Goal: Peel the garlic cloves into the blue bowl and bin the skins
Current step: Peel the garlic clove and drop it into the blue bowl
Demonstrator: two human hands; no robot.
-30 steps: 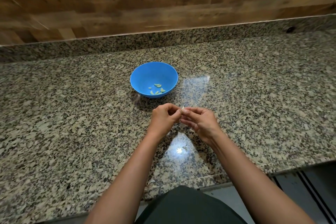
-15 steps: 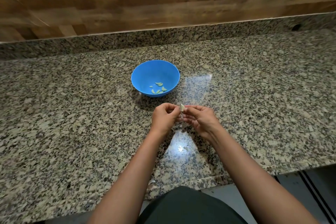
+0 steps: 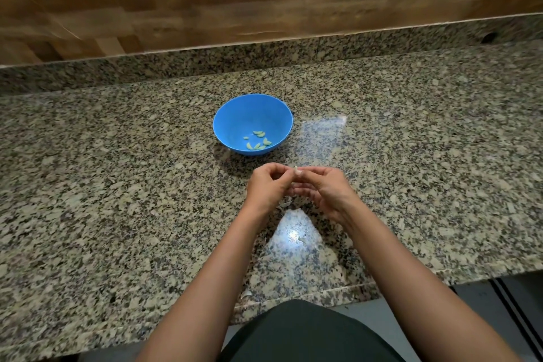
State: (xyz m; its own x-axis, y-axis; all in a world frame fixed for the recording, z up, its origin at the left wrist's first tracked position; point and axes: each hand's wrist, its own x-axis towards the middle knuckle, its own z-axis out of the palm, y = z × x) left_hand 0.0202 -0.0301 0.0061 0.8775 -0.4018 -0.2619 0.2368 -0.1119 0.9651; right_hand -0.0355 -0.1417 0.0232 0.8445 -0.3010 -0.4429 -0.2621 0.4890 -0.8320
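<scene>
A blue bowl (image 3: 235, 117) stands on the granite counter with several peeled garlic cloves (image 3: 258, 140) lying in its bottom. Just in front of the bowl my left hand (image 3: 269, 185) and my right hand (image 3: 326, 189) meet, fingers curled. Together they pinch a small pale garlic clove (image 3: 296, 169), whose tip shows between the fingertips. Most of the clove is hidden by my fingers. Bits of garlic skin (image 3: 285, 201) lie on the counter under my hands.
More skin scraps lie nearer me: one by the light glare (image 3: 302, 241) and one at the counter's front edge (image 3: 246, 294). A granite upstand and a wooden wall (image 3: 264, 9) close off the back. No bin is in view.
Both hands stay together on the clove, with only small finger shifts. The camera has tilted a little, so the bowl sits slightly higher in the frame.
</scene>
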